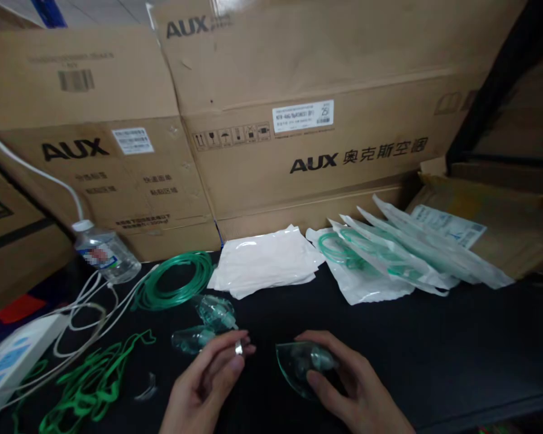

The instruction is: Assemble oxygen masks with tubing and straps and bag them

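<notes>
Both hands (208,374) are bare, with slim fingers (322,339) and uncovered wrists (382,402).

Tubing coil (203,272), two masks (214,311), green straps (100,396), white pouches (266,262) on black tabletop (457,343)

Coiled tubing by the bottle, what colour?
The coiled tubing is green, seen best in the head view.
</notes>
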Demonstrator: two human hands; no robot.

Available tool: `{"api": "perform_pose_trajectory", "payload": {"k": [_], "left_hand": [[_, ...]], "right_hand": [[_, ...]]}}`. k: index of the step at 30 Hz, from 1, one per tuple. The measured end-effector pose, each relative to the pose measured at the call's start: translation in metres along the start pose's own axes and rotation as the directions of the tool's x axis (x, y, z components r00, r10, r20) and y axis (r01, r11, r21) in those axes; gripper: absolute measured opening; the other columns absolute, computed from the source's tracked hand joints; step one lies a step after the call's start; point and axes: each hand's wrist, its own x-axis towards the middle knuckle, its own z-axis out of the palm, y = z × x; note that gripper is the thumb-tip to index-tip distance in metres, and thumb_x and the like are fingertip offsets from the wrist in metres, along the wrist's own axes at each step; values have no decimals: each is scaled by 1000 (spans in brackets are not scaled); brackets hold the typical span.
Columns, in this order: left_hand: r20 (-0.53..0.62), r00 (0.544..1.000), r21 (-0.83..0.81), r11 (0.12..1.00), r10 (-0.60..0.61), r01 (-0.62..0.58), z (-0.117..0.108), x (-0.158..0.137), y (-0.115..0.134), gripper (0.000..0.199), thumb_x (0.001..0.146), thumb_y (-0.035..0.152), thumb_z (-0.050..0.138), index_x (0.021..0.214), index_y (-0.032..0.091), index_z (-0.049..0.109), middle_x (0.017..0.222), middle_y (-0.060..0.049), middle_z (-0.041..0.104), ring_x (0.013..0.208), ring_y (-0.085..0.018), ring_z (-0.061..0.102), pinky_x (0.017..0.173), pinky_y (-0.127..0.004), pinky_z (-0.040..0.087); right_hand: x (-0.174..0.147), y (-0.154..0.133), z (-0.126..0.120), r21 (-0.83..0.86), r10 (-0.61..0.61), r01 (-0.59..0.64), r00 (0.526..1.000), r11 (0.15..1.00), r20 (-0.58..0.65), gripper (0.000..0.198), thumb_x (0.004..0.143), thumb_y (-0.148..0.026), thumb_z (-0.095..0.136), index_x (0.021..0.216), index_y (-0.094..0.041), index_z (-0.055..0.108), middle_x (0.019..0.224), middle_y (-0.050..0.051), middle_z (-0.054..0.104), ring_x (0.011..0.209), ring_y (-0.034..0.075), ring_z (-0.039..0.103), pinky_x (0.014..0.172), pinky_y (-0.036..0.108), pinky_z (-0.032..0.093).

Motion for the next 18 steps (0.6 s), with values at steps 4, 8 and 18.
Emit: {"api": "perform_pose_trajectory", "payload": {"k": [4,8,18], "left_hand": [[213,977,27,1000,-10,4,19,23,5,48,84,60,75,115,24,77,112,-8,81,110,-28,75,95,-33,60],[395,918,33,999,-18,6,23,37,10,34,87,50,76,110,25,79,106,-6,81,104,-25,76,91,-33,60],[414,910,-69,997,-9,42,38,83,11,28,76,38,87,99,23,81,94,-4,85,90,-22,79,82,-30,59]], "right_hand": [[1,-6,0,-9,21,-20,996,1000,92,25,86,-27,67,110,-25,75,100,5,79,95,25,72,82,30,56],[4,-10,-1,106,80,-94,987,990,137,21,93,-35,65,108,-25,73,99,4,76,90,22,69,80,29,53],[69,-25,-18,192,71,-132,953,973,296,27,78,-15,75,100,-19,60,84,-4,62,71,10,53,63,21,40]]}}
